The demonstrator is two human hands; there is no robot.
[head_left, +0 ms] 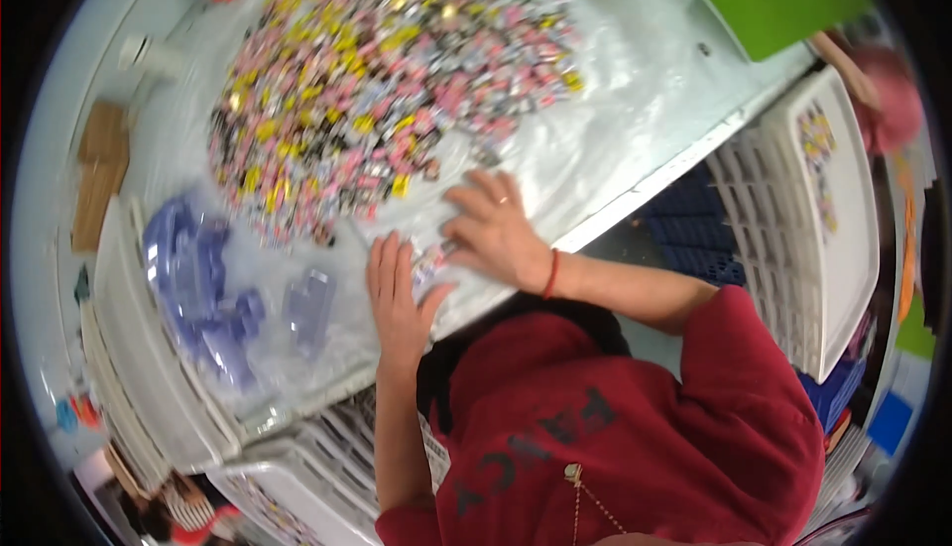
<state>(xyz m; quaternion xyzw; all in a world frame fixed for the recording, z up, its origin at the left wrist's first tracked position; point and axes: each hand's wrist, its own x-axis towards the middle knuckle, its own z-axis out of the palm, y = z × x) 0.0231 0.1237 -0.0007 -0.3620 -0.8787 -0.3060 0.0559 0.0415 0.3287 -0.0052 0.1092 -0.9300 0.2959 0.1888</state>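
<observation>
A large heap of small pink, yellow, black and white pieces (337, 100) is spread over a clear plastic sheet on the table; their exact kind is too blurred to tell. At the near edge of the heap, my left hand (397, 293) rests with fingers stretched flat and thumb apart. To its right, my right hand (496, 229), with a red string on the wrist, has its fingers spread and slightly bent over the sheet. Between the two hands lies a small cluster of pink and white pieces (428, 264). Neither hand visibly grips anything.
Purple plastic parts (193, 268) and a clear purplish tray (308, 306) lie to the left. White slatted crates (843, 239) stand at the right beside a blue crate (684, 234). A green board (778, 0) covers the far right corner, near another person's arm (843, 70).
</observation>
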